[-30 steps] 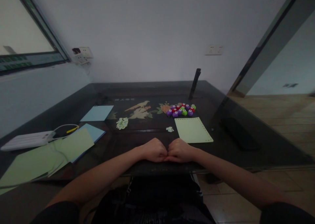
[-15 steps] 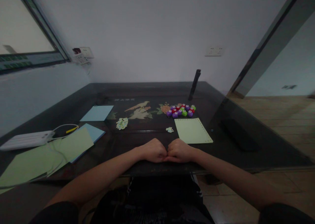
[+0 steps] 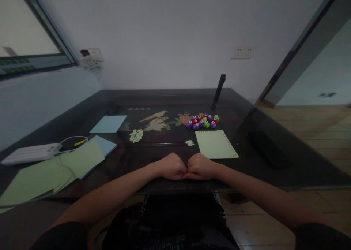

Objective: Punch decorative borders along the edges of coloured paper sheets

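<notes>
My left hand (image 3: pixel 172 167) and my right hand (image 3: pixel 201 167) rest as fists at the near edge of the dark table (image 3: pixel 164 155), their knuckles meeting. Nothing shows between the fingers of either one. Just beyond my right hand lies a pale green sheet of paper (image 3: pixel 216 144) with holes along two sides. A small flowery paper cutout (image 3: pixel 189 143) is to the left of that sheet. Farther left sits a larger flowery cutout pile (image 3: pixel 136 135). Behind the sheet, several purple, red and green beads with white spots (image 3: pixel 203 122) are bunched together.
At left lie a blue sheet (image 3: pixel 108 124), overlapping green sheets (image 3: pixel 41 176) and a white power strip (image 3: pixel 30 153) with its cable. A black stick-like object (image 3: pixel 218 92) stands at the back right. A dark flat object (image 3: pixel 268 149) lies at right.
The view has shifted very slightly, so the table appears a little higher. My hands stay together as fists, and the things on the table have not moved.
</notes>
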{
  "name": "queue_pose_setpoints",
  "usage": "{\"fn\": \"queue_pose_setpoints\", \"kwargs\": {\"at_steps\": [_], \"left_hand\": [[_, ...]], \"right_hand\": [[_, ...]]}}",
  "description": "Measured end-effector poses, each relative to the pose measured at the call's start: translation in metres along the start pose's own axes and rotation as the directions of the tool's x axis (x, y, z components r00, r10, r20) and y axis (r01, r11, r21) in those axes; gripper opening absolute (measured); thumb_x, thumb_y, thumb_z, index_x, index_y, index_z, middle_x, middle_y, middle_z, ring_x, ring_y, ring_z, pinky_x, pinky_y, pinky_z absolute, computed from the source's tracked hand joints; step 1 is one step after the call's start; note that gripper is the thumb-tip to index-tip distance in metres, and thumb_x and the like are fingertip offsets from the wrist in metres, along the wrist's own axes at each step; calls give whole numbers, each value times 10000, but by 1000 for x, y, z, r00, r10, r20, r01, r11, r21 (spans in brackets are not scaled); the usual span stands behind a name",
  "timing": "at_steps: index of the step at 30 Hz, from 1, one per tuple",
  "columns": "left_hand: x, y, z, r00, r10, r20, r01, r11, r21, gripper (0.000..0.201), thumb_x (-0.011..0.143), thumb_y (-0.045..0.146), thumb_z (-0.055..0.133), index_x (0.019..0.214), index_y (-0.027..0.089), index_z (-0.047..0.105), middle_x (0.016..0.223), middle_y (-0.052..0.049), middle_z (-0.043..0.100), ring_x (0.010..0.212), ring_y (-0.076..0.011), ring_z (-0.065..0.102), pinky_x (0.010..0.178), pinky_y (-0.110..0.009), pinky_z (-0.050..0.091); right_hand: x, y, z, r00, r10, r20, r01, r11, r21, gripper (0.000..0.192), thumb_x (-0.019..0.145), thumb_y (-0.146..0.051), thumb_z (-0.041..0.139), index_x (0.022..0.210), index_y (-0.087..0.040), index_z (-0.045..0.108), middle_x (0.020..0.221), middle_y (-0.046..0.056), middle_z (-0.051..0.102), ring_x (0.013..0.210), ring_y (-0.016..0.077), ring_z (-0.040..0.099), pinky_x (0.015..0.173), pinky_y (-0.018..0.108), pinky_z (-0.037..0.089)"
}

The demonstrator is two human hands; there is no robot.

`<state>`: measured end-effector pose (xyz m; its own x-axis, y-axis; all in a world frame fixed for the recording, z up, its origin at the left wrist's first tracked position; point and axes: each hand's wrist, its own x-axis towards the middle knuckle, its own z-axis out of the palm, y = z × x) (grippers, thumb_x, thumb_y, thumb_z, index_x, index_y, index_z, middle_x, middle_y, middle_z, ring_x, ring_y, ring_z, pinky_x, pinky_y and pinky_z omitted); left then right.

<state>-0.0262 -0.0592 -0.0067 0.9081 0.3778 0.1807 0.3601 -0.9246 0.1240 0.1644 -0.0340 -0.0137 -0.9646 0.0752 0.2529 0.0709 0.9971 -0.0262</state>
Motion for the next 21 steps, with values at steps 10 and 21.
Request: {"fn": "queue_pose_setpoints", "kwargs": {"at_steps": [10, 21], "left_hand": [[0, -1, 3, 1000, -1, 8, 1, 1000, 7, 348, 848, 296, 505, 535, 171, 593, 562, -32, 652, 490, -109, 545, 470, -260, 248], [-1, -2, 3, 1000, 4, 7, -5, 1000, 24, 359, 858, 308, 498, 538, 175, 590, 558, -24, 647, 493, -107, 545, 475, -262, 256]], "right_hand": [[1, 0, -2, 999, 3, 39, -4, 1000, 19, 445, 937, -380, 405, 627, -161, 639, 583, 42, 642, 528, 122, 530, 524, 264, 260], [1, -1, -2, 1000, 5, 13, -5, 1000, 11, 465, 939, -388, 395, 606, -162, 629, 570, 39, 635, 516, 126, 522, 514, 281, 248]]}}
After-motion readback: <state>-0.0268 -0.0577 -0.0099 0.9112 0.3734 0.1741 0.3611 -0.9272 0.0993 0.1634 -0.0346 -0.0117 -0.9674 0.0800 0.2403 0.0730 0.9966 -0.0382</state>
